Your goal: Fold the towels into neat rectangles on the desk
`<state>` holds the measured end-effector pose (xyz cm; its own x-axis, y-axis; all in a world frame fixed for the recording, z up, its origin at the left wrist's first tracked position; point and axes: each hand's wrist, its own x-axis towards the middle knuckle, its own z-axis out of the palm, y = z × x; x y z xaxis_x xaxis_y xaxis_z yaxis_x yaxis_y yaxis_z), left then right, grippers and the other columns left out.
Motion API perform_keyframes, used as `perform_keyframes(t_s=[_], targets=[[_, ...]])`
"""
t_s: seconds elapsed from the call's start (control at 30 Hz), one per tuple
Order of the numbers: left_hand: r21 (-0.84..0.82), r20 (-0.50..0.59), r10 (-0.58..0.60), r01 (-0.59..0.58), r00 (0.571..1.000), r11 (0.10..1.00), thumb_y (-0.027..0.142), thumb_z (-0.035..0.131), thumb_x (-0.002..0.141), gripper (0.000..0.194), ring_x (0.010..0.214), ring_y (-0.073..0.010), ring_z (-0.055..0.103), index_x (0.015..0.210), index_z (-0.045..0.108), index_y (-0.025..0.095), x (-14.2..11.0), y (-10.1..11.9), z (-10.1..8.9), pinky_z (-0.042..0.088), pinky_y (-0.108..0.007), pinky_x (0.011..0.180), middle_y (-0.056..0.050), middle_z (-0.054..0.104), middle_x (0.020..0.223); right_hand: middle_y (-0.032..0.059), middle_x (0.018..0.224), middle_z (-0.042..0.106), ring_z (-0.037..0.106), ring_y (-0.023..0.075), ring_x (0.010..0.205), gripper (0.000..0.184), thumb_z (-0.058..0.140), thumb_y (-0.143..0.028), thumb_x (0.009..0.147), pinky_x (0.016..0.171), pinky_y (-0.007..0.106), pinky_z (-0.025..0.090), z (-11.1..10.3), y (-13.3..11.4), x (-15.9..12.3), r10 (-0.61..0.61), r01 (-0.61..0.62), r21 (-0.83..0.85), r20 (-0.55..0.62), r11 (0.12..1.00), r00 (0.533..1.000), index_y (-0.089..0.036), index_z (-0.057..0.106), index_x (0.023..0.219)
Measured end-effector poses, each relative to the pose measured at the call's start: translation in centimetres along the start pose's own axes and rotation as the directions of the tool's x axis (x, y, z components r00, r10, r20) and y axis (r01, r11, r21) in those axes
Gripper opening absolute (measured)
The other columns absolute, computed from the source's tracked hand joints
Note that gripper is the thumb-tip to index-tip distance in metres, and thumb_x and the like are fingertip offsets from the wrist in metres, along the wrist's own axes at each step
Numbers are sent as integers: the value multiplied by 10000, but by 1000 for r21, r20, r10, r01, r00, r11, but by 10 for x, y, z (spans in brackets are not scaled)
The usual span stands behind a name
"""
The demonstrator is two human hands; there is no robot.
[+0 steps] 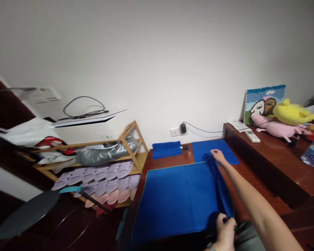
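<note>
Blue rectangular green-edged cloth [178, 200] seemed soft, light, best corner-held: our right hand [217, 155] pinched far-right, our left hand [225, 228] near-right.

Clock centred on the big cloth [172, 200]: loads of open air right over it, so a hand could slip in low from 7 and run up to 11. The 1-to-4 side's jammed tho: right hand [217, 156] at 1, lifted edge [221, 188] at 3, left hand [225, 228] at 4. Cabinet [284, 162] steps up beyond 2–3, shelf [141, 162] blocks 10, adapter [183, 128] pokes out at 12.
</note>
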<state>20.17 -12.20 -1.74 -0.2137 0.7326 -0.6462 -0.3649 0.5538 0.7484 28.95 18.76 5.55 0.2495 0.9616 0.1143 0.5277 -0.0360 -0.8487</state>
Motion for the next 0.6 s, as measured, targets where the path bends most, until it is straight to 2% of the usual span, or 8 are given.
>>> perform_keyframes(t_s=[0.1, 0.23, 0.33, 0.43, 0.5, 0.6], targets=[[-19, 87, 58, -57, 995, 998, 276, 811, 545, 292, 403, -113, 378, 636, 535, 247, -5, 12, -35, 247, -236, 419, 91, 376, 413, 27, 672, 751, 704, 201, 687, 364, 510, -390, 846, 697, 288, 546, 13, -37, -7, -71, 71, 2, 87, 997, 994, -200, 808, 931], [-83, 112, 125, -116, 986, 990, 355, 896, 522, 379, 483, -135, 538, 766, 646, 207, -6, 33, -101, 400, -232, 470, 46, 546, 482, 22, 612, 717, 684, 193, 635, 367, 520, -397, 853, 660, 283, 532, 35, -85, -22, -131, 137, -18, 207, 990, 970, -172, 810, 883], [-182, 49, 231, -218, 972, 959, 478, 953, 479, 563, 605, -175, 655, 880, 698, 175, -3, 50, -158, 513, -263, 567, -13, 674, 611, 24, 686, 754, 705, 197, 695, 329, 566, -404, 853, 685, 275, 533, 57, -120, -33, -183, 199, -34, 272, 979, 945, -186, 810, 891], [-248, -71, 301, -309, 951, 918, 576, 966, 462, 672, 690, -206, 712, 930, 719, 161, -4, 64, -212, 569, -288, 647, -61, 740, 722, 35, 840, 805, 732, 214, 840, 266, 613, -381, 855, 782, 281, 543, 85, -154, -41, -259, 289, -42, 333, 956, 907, -207, 809, 903], [-303, -128, 304, -329, 944, 894, 595, 963, 493, 691, 711, -206, 727, 993, 724, 183, -8, 70, -245, 582, -289, 675, -55, 751, 752, 43, 952, 819, 735, 220, 925, 250, 621, -357, 866, 844, 285, 544, 109, -176, -48, -309, 350, -43, 379, 936, 872, -208, 809, 939], [-363, -208, 315, -372, 926, 854, 621, 943, 529, 669, 707, -197, 727, 1021, 739, 216, -14, 71, -290, 584, -281, 680, -32, 737, 740, 58, 1045, 820, 741, 215, 941, 293, 585, -323, 900, 858, 288, 552, 155, -206, -63, -367, 431, -39, 458, 902, 809, -195, 804, 1046]])
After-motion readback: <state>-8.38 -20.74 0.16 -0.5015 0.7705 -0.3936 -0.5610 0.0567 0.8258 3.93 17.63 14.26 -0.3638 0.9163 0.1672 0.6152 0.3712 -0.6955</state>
